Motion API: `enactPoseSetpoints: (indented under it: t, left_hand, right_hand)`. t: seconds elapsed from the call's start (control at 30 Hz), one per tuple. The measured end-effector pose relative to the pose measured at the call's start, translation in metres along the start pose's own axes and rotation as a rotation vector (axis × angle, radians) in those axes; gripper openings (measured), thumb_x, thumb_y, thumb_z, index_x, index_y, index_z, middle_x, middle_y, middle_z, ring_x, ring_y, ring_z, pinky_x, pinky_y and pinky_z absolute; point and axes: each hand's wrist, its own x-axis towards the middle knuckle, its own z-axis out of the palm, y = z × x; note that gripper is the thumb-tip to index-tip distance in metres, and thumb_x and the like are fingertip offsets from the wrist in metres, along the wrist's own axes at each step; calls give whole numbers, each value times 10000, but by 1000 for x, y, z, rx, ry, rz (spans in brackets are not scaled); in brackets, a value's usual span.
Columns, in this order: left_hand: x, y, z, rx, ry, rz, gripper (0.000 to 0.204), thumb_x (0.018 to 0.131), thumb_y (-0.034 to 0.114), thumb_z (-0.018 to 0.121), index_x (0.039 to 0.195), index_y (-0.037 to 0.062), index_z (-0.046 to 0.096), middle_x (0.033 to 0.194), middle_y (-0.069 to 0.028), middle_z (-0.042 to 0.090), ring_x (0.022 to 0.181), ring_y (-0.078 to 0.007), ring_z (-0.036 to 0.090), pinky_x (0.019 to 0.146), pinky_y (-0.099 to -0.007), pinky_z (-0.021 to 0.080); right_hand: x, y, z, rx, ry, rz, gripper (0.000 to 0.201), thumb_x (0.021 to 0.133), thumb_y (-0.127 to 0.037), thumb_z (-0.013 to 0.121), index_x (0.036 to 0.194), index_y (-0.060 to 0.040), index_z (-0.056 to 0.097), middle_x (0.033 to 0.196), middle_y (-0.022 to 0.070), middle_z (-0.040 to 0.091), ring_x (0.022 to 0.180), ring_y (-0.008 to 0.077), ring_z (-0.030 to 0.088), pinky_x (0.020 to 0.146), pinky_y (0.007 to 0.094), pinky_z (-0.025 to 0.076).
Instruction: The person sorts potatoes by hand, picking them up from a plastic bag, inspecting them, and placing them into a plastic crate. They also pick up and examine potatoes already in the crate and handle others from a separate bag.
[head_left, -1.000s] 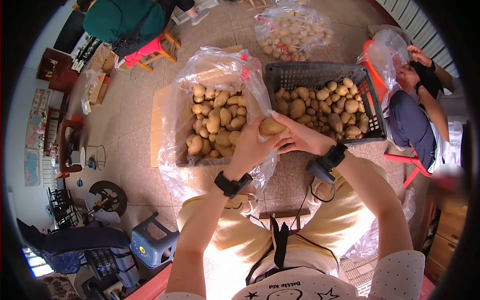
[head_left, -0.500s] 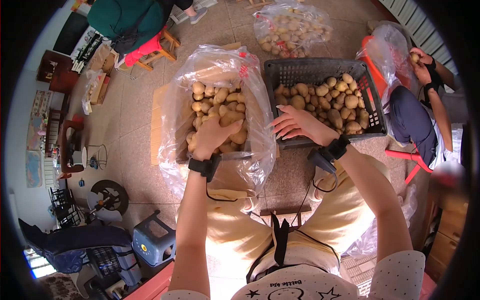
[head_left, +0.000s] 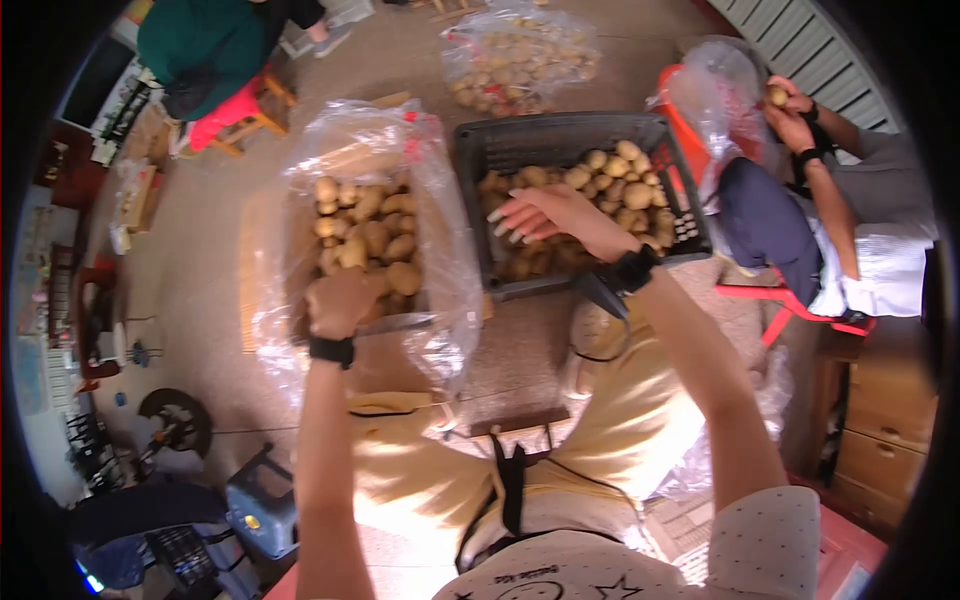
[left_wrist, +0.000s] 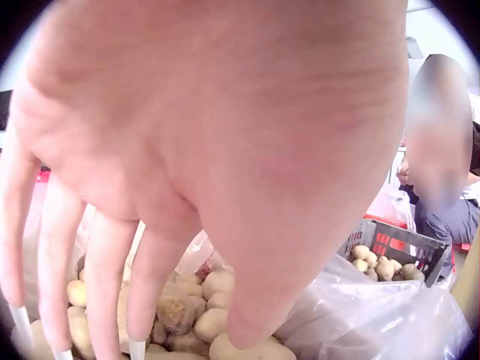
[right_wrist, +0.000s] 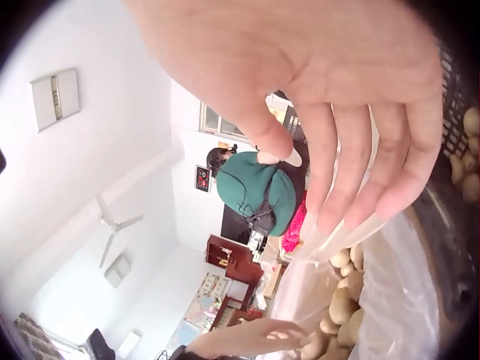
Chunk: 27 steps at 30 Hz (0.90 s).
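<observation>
Down in the plastic-lined cardboard box, my left hand point(head_left: 342, 302) reaches over a heap of potatoes point(head_left: 368, 238). The left wrist view shows its fingers point(left_wrist: 105, 277) pointing down among them, spread and nearly straight, the thumb touching or close over a pale potato point(left_wrist: 251, 349). Part of the heap is hidden behind that hand. My right hand point(head_left: 565, 217) hovers over the black plastic crate point(head_left: 515, 150), which holds more potatoes point(head_left: 625, 180). Its fingers are loosely extended, with nothing between them and the thumb in the right wrist view.
Clear plastic point(head_left: 450, 290) drapes over the box's sides. Beyond the crate lies a clear bag of potatoes point(head_left: 520, 65). At the right, a seated person's hands point(head_left: 795, 115) hold a potato beside an orange tub point(head_left: 685, 125). A blue stool point(head_left: 262, 505) stands at the lower left.
My hands held a potato together between box and crate; then they parted, the left going into the box. The left has since drawn nearer the box's front left, the right moved over the crate. The head view shifted.
</observation>
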Motion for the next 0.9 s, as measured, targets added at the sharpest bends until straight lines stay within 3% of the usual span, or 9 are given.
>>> enactPoseSetpoints:
  t: [0.03,0.2,0.27,0.4,0.63,0.73,0.77,0.8,0.9]
  left_hand:
    - [-8,14,-8,-105,79,81,363,820,426,569,833,78,673,816,-124,681,784,-296,662,645,-404,513]
    - [-23,68,-16,-310,328,493,182,837,239,563,787,73,617,712,-105,629,710,-287,631,620,-411,498]
    - [-26,90,-10,-258,249,677,145,833,189,566,858,65,638,749,-103,633,729,-283,629,651,-398,503]
    - [-48,133,2,-237,71,809,128,795,179,582,805,70,649,709,-97,621,734,-248,633,641,-379,502]
    - [-100,152,46,-71,82,1011,113,711,191,612,663,103,664,669,-55,632,704,-216,630,627,-343,470]
    - [-104,156,54,-70,103,962,107,706,188,615,650,110,664,660,-51,633,695,-205,628,636,-342,459]
    - [-103,157,54,-58,42,930,103,706,186,615,652,113,664,657,-51,633,695,-202,628,643,-343,454]
    - [-100,158,53,-66,43,917,103,706,186,615,652,113,664,657,-51,633,695,-202,628,643,-343,454]
    - [-87,160,37,-44,10,862,86,709,176,614,672,119,667,656,-44,631,695,-205,628,650,-355,448]
  right_hand:
    - [-1,-1,-4,-30,112,-69,402,953,-350,449,1009,-25,679,916,59,698,738,92,622,658,206,482]
    - [-2,11,-50,-257,444,-184,392,927,-332,502,926,22,669,805,88,692,726,161,645,657,277,497]
    - [-7,13,-63,-832,724,-132,385,888,-345,544,867,22,657,734,152,665,717,264,658,678,344,504]
    - [-11,35,-90,-791,612,22,399,863,-375,517,829,-6,662,731,196,642,739,368,631,684,415,486]
    - [10,116,-173,-691,674,274,349,806,-341,538,812,-23,681,769,160,674,759,324,657,683,418,502]
    - [25,257,-320,-801,391,-21,300,847,-295,569,814,-19,682,739,75,688,578,158,636,513,271,518]
    - [-5,211,-275,-811,378,-24,300,847,-295,569,814,-19,682,739,75,688,578,158,636,513,271,518]
    - [-9,155,-223,-849,704,490,253,816,-288,586,843,-65,701,757,86,697,609,186,667,535,303,542]
    - [-17,174,-230,-1110,751,610,304,738,-339,624,927,-116,706,966,163,674,935,328,643,800,424,512]
